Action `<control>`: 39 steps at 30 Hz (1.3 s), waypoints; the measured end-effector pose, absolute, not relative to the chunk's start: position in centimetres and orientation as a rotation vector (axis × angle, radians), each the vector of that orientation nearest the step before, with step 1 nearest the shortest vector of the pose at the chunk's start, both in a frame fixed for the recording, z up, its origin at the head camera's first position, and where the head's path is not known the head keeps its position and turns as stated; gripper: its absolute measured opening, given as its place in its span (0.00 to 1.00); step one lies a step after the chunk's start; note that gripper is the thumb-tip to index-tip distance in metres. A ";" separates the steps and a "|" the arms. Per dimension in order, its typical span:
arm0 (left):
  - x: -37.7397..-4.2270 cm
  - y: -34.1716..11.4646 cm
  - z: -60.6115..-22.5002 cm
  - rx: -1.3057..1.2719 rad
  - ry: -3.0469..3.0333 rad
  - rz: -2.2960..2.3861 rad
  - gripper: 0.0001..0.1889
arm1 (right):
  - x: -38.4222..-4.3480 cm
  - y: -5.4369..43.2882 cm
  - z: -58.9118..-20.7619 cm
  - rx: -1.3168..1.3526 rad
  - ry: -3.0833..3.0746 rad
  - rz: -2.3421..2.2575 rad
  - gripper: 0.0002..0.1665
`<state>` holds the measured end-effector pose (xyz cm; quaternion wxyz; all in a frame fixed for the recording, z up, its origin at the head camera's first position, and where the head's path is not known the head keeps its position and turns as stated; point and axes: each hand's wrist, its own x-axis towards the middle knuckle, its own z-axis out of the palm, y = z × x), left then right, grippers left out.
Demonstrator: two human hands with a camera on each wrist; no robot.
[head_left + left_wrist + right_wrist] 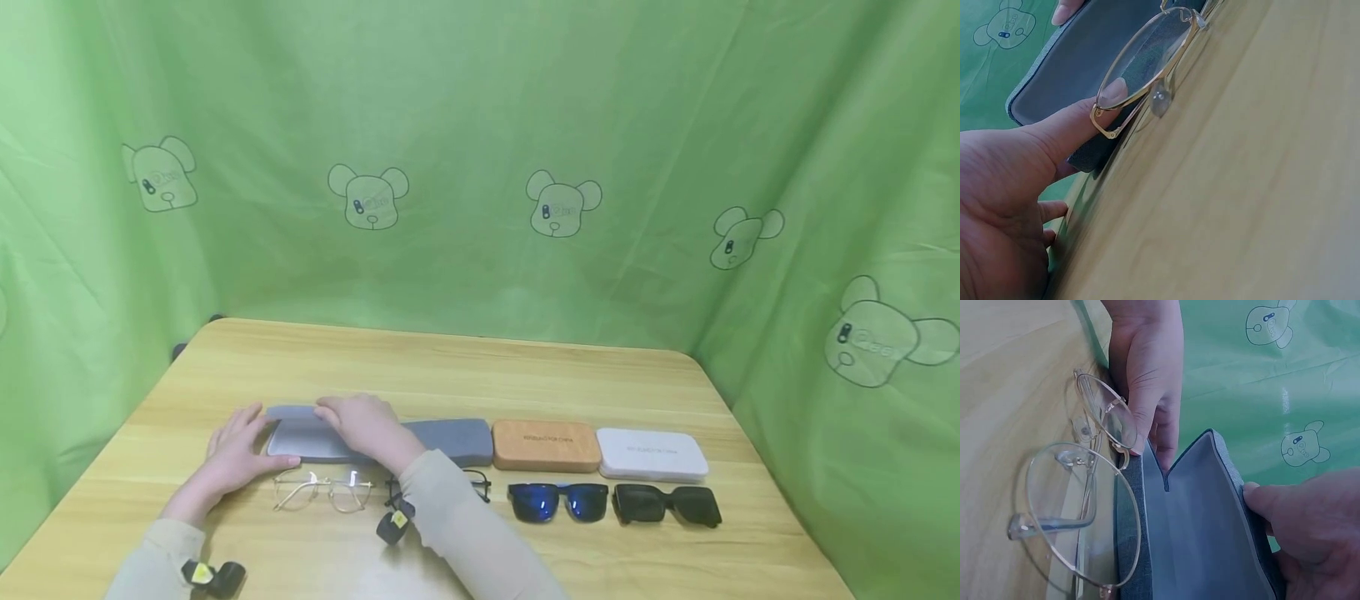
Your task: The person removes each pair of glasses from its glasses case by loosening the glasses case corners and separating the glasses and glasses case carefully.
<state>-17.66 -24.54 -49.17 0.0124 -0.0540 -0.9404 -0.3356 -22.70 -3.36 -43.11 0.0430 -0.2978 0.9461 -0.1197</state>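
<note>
A grey-blue glasses case [318, 443] lies at the left of the row, its lid [288, 412] raised. Its pale inside [1179, 531] holds nothing that I can see. With thumb on the near edge and fingers round the end, my left hand [236, 454] grips the base. My right hand [367, 423] holds the lid's edge, thumb on the rim in the right wrist view. Just in front of the case rest thin gold-rimmed eyeglasses [1163, 80] with clear lenses, close to my left thumb.
Rightward stand a dark blue-grey case [461, 440], an orange case [547, 446] and a white case [652, 454]. Before them lie dark-framed eyeglasses [480, 483], partly behind my right arm, blue-lensed sunglasses [543, 502] and black sunglasses [667, 504]. A green curtain [465, 275] surrounds the wooden table [600, 550].
</note>
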 end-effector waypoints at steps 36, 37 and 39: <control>-18.2 -24.8 -49.1 -0.191 -2.925 -0.943 0.48 | -21.5 -2.8 -43.9 -1.331 2.978 0.071 0.29; -18.2 -24.7 -49.1 -0.190 -2.927 -0.956 0.49 | -21.4 -2.8 -43.9 -1.328 2.983 0.080 0.29; -18.1 -24.6 -49.1 -0.188 -2.928 -0.977 0.49 | -21.3 -2.8 -44.0 -1.321 2.986 0.105 0.30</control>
